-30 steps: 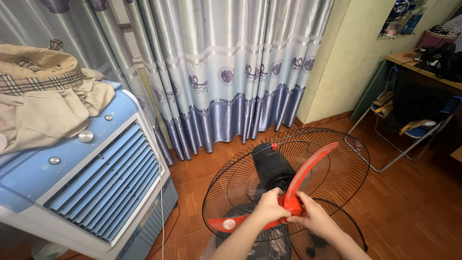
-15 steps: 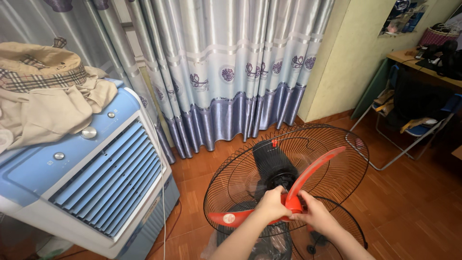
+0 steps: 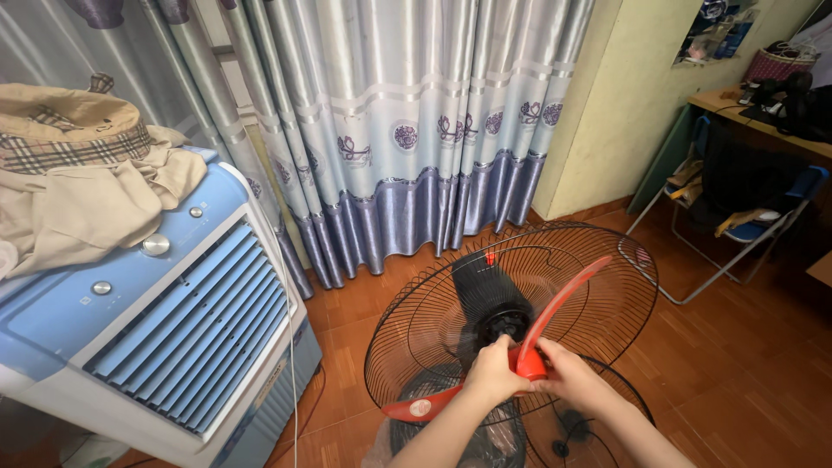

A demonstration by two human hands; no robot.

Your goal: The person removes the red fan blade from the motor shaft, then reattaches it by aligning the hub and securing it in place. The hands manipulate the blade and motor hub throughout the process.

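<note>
A red fan blade sits in front of the black motor inside a round black wire fan guard. My left hand grips the blade's hub from the left. My right hand grips the same hub from the right. One blade points up and to the right, another points down and to the left. A second black wire guard lies under my arms, on the floor.
A blue and white air cooler stands at the left with a beige coat on top. Long blue-grey curtains hang behind the fan. A folding chair and a desk stand at the right on the wooden floor.
Both hands stay on the red blade's hub. The blade has turned slightly, its upper tip dropping back left, and the view has shifted a little.
</note>
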